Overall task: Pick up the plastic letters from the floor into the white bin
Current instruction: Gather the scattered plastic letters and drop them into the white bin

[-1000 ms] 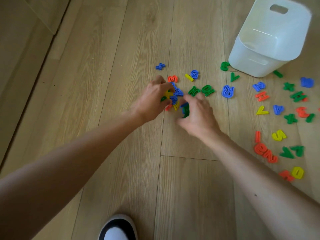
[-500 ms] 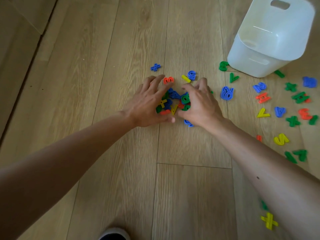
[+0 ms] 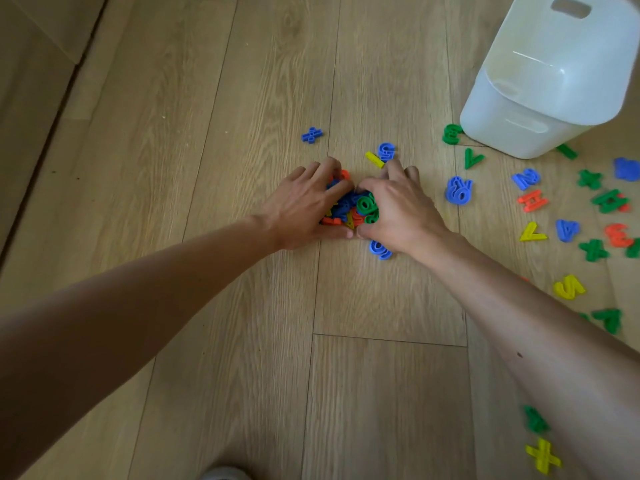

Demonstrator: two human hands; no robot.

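A heap of blue, green, orange and yellow plastic letters (image 3: 353, 207) lies on the wooden floor, cupped between both hands. My left hand (image 3: 304, 206) presses against its left side, my right hand (image 3: 401, 206) against its right, thumbs almost touching at the front. A blue letter (image 3: 380, 249) pokes out under my right wrist. Loose near the fingertips lie a yellow bar (image 3: 374, 159), a blue letter (image 3: 386, 151) and a blue sign (image 3: 311, 135). The white bin (image 3: 540, 98) stands at the upper right.
Many more coloured letters lie scattered right of my right arm, below the bin, such as a blue one (image 3: 458, 190), a green V (image 3: 472, 158) and a yellow S (image 3: 568, 287). A shoe tip (image 3: 225, 474) shows at the bottom edge.
Both hands have closed in on the letters, squeezing a loose spread into a tight heap between the palms. The view has shifted slightly.
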